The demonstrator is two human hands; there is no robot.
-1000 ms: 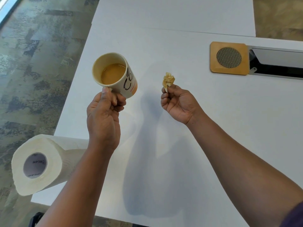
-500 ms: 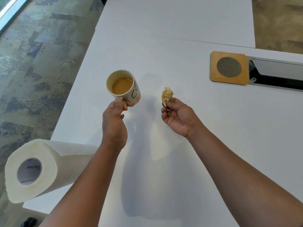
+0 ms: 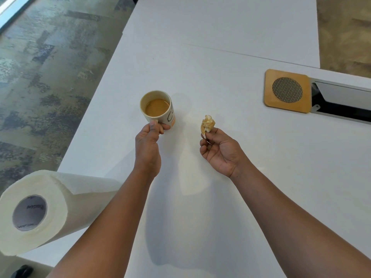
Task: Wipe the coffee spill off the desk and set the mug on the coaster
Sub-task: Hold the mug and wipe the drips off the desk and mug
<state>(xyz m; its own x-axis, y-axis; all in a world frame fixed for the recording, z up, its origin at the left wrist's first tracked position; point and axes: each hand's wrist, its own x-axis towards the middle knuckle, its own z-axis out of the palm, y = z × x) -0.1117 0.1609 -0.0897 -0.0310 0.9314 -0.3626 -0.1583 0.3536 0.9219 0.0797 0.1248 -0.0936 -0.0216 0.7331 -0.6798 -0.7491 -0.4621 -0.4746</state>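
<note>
A: While the desk reads mostly bare white, what else sits on it?
B: Paper towel roll lying on its side at the near left corner, core end facing the camera, partly overhanging the edge. Square wooden coaster with a round mesh centre far right, its right side just beside an open cable slot in the top.
A: Anything between mug and coaster?
B: Only bare desktop, plus the right hand and its wad roughly in that line.
A: Left hand?
B: Left hand closed on the mug at its near side, thumb up by the rim, fingers wrapped low around the handle side. Mug upright, milky coffee well below the rim, dark lettering on its right face. Cannot tell if the base touches the desk or hangs just above it.
A: Right hand?
B: Palm turned up, fingers curled in, fingertips pinching a small crumpled paper wad stained tan, held clear of the surface.
A: Spill visible?
B: No clear puddle; only a faint pale patch on the desk near the wad.
A: Edges, room?
B: Left desk edge runs diagonally, well apart from the mug, patterned floor beyond. A seam crosses the top behind the mug. Wide open surface right of the hands up to the coaster
</note>
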